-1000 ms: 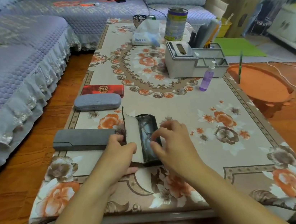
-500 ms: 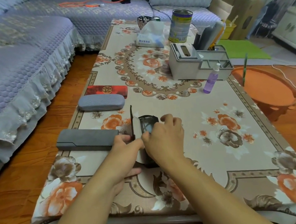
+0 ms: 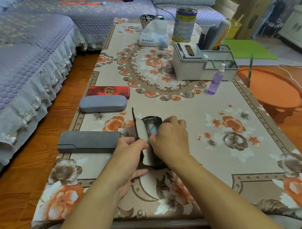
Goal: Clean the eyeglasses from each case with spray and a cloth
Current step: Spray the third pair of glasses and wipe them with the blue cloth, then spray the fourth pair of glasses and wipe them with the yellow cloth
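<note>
Hands meet over the open black case near the counter front edge: left hand pinches its raised flap, right hand grips the eyeglasses inside; bare cloth lies rightward.

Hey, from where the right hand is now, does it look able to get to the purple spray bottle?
Probably yes. The right hand is busy at the open black case, but bare tablecloth lies between it and the purple spray bottle, which stands just before the grey organizer.
</note>
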Motion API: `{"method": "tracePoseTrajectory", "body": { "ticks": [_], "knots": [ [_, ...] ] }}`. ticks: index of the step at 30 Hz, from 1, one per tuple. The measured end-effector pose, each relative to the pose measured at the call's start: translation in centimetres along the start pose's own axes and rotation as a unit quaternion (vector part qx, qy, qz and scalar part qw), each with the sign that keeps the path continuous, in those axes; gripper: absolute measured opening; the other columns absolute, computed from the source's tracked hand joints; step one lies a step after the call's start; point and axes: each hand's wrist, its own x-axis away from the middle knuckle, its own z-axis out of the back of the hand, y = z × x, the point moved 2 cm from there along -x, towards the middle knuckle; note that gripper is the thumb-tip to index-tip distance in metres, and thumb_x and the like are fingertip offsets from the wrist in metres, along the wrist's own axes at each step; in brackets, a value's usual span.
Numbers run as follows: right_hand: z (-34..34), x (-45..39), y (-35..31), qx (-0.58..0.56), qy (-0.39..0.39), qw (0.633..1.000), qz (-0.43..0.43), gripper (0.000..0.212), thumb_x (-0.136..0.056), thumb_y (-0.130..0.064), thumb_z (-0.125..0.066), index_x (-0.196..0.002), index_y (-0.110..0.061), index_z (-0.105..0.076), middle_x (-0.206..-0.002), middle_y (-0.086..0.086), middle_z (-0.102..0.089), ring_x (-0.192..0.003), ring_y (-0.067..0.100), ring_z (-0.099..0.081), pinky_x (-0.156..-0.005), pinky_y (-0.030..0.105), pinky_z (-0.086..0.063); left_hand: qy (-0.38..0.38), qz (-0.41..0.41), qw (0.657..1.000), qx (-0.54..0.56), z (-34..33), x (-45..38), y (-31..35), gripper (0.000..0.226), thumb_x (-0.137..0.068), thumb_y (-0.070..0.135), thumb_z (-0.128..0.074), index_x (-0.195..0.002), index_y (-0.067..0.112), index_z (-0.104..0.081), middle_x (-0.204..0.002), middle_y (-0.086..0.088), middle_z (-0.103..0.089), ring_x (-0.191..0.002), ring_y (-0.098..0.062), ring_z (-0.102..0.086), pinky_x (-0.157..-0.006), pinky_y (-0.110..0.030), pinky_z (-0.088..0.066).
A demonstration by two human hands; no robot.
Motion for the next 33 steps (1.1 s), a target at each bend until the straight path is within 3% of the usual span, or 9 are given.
{"method": "tracePoseTrajectory", "body": {
  "ticks": [6,10,13,16,19,22,25,29,33],
  "knots": [
    [1.1,0.7,2.9,-0.165,0.008,0.983,-0.080,0.028,-0.099,-0.032,-0.047,-0.082,-0.015,-0.063,-0.093,0.007,-0.066,-0.080,0.019,-0.060,-0.073,0.036,-0.049,0.013,-0.016,1.000,-0.013,-0.5,0.0,-0.2,0.031,-0.090,0.031,-0.067,-0.117,0.031,-0.052,-0.121,-0.007,-0.062,-0.109,-0.024,-0.064,-0.093,-0.051,-0.057],
    [3.0,3.5,4.0,-0.519,-0.158,0.795,-0.271,0.037,-0.109,-0.037,-0.039,-0.107,-0.008,-0.061,-0.097,0.014,-0.074,-0.084,0.028,-0.076,-0.081,0.047,-0.063,0.003,-0.115,0.982,-0.150,-0.8,-0.3,-0.3,0.037,-0.092,0.036,-0.068,-0.123,0.038,-0.048,-0.123,0.003,-0.063,-0.109,-0.018,-0.065,-0.095,-0.044,-0.055],
    [3.9,4.5,4.1,-0.591,-0.229,0.723,-0.274,0.042,-0.109,-0.039,-0.039,-0.119,-0.002,-0.058,-0.107,0.024,-0.073,-0.098,0.039,-0.074,-0.082,0.048,-0.063,0.043,-0.203,0.883,-0.421,-1.0,-0.4,-1.1,0.049,-0.092,0.038,-0.065,-0.134,0.046,-0.039,-0.138,0.003,-0.043,-0.126,-0.020,-0.046,-0.102,-0.042,-0.048],
    [3.4,4.5,5.3,-0.478,-0.153,0.830,-0.244,0.025,-0.107,-0.032,-0.045,-0.112,-0.015,-0.062,-0.104,0.013,-0.076,-0.092,0.028,-0.075,-0.087,0.051,-0.061,0.065,-0.252,0.810,-0.525,-1.6,0.1,-1.7,0.053,-0.096,0.034,-0.060,-0.139,0.041,-0.030,-0.143,-0.003,-0.037,-0.131,-0.024,-0.038,-0.103,-0.042,-0.045],
    [4.0,2.7,6.3,-0.273,-0.008,0.962,-0.026,0.026,-0.098,-0.013,-0.053,-0.120,-0.025,-0.062,-0.128,-0.001,-0.063,-0.115,0.014,-0.061,-0.103,0.042,-0.051,0.059,-0.266,0.789,-0.550,-1.6,0.2,-1.4,0.057,-0.092,0.029,-0.061,-0.139,0.037,-0.029,-0.138,-0.003,-0.042,-0.125,-0.024,-0.042,-0.098,-0.040,-0.047],
    [4.7,0.4,5.5,-0.080,-0.147,0.955,0.246,0.075,-0.087,-0.016,-0.070,-0.151,-0.036,-0.036,-0.161,-0.006,-0.026,-0.149,0.020,-0.018,-0.123,0.041,-0.021,0.010,-0.287,0.764,-0.578,-1.3,0.0,-0.4,0.063,-0.083,0.022,-0.064,-0.135,0.034,-0.030,-0.131,0.003,-0.048,-0.114,-0.019,-0.044,-0.094,-0.035,-0.044],
    [4.5,-0.6,5.0,0.111,-0.294,0.895,0.318,0.095,-0.082,-0.031,-0.076,-0.156,-0.041,-0.018,-0.162,-0.007,-0.023,-0.148,0.022,-0.013,-0.123,0.045,-0.017,-0.064,-0.297,0.734,-0.608,-0.6,0.3,0.6,0.070,-0.084,0.018,-0.064,-0.140,0.039,-0.028,-0.135,0.009,-0.045,-0.122,-0.014,-0.038,-0.104,-0.029,-0.032],
    [3.6,0.2,6.8,0.034,-0.293,0.904,0.309,0.087,-0.089,-0.028,-0.069,-0.157,-0.042,-0.016,-0.145,-0.015,-0.034,-0.127,0.011,-0.032,-0.112,0.035,-0.034,-0.051,-0.272,0.735,-0.619,3.2,0.9,2.4,0.082,-0.088,0.041,-0.070,-0.152,0.048,-0.018,-0.164,0.013,-0.018,-0.151,-0.012,-0.010,-0.124,-0.037,-0.012],
    [4.7,-0.6,7.4,-0.131,-0.267,0.920,0.257,0.072,-0.091,-0.025,-0.068,-0.147,-0.047,-0.029,-0.135,-0.019,-0.043,-0.121,-0.003,-0.043,-0.108,0.029,-0.039,0.090,-0.162,0.784,-0.593,11.9,0.6,5.1,0.078,-0.088,0.037,-0.072,-0.151,0.046,-0.027,-0.155,0.010,-0.035,-0.142,-0.017,-0.030,-0.116,-0.044,-0.035]
  ]
}}
